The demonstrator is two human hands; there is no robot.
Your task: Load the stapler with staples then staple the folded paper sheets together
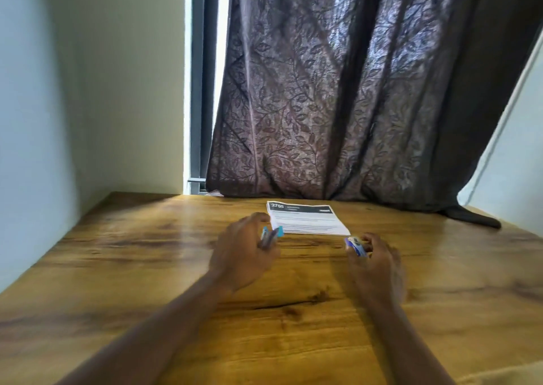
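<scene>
A folded stack of printed paper sheets (308, 218) with a dark header lies flat on the wooden table (147, 267), near the far edge. My left hand (241, 255) is closed around a small light-blue stapler (271, 235), just left of the paper's near corner. My right hand (376, 264) grips a small blue and white box (356, 246), likely the staple box, just below the paper's near right corner. Both items are blurred and partly hidden by fingers.
A dark leaf-patterned curtain (352, 105) hangs behind the table and drapes onto its far right edge. A pale wall (73, 91) borders the table's left side. A window frame (202, 91) shows beside the curtain.
</scene>
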